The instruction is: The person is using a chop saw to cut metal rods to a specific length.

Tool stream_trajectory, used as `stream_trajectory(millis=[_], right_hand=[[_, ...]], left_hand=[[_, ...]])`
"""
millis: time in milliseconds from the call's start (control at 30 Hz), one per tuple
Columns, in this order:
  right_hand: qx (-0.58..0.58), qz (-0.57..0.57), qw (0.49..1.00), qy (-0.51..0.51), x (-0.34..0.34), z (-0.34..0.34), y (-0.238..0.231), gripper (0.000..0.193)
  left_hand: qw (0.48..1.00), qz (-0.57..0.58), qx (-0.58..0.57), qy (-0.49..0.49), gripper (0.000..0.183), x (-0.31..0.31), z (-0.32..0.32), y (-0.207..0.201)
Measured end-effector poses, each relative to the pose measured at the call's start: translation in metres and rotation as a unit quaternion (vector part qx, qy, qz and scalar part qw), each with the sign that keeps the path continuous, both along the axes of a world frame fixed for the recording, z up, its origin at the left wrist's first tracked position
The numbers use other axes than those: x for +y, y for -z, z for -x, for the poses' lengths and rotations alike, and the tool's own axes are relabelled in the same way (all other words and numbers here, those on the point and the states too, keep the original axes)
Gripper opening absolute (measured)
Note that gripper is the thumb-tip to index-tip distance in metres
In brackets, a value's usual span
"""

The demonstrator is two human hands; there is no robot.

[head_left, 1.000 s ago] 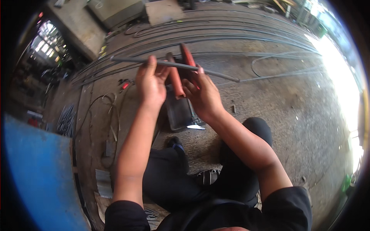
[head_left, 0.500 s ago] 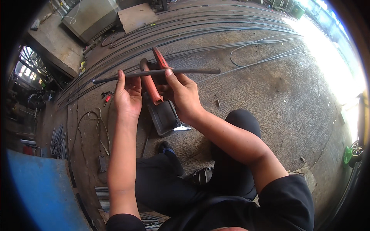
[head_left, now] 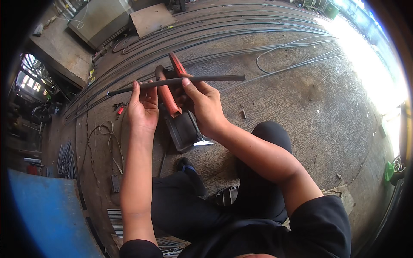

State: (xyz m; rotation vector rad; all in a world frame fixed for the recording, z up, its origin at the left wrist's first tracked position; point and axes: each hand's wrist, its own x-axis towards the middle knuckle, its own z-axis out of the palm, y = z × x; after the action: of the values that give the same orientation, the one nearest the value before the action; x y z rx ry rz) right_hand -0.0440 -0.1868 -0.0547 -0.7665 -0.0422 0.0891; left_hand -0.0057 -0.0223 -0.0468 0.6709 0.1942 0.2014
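Note:
A dark, thin metal rod [head_left: 219, 78] lies crosswise between my hands, its left end slightly lower than its right. My left hand [head_left: 145, 109] pinches it near the left end, thumb on the near side. My right hand [head_left: 207, 103] grips it around the middle, thumb pressed against it. Just beyond and below the rod stands a power tool with a red-orange body [head_left: 168, 98] and a black, box-like part [head_left: 184, 132]; the rod and my right hand hide some of it. Whether the rod touches the tool, I cannot tell.
Long thin metal rods [head_left: 241, 32] stretch over the floor ahead. Short rods lie bundled at the left [head_left: 66, 159] and near my left elbow [head_left: 115, 221]. A blue panel [head_left: 47, 210] fills the lower left. A looped cord [head_left: 105, 129] and a small red object [head_left: 121, 110] lie left of my hands.
The rod has tilted a little, its left end dropping and its right end rising slightly. Both hands keep their hold almost in place.

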Motion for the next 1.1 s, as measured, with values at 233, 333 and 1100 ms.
stream_trajectory(millis=[233,333,1100], right_hand=[[0.003,0.003,1.000,-0.001,-0.0026,-0.0008,-0.0001,0.033],[0.014,-0.002,1.000,-0.007,-0.0043,0.0003,-0.0027,0.030],[0.037,-0.003,0.999,-0.019,-0.0095,-0.0045,0.0007,0.030]], left_hand=[[1.000,0.013,-0.011,0.008,0.017,-0.0013,0.0022,-0.0019],[1.000,0.017,-0.014,0.006,0.016,-0.0021,0.0029,-0.0026],[0.998,-0.008,-0.054,0.039,0.017,-0.0069,0.0078,-0.0080]])
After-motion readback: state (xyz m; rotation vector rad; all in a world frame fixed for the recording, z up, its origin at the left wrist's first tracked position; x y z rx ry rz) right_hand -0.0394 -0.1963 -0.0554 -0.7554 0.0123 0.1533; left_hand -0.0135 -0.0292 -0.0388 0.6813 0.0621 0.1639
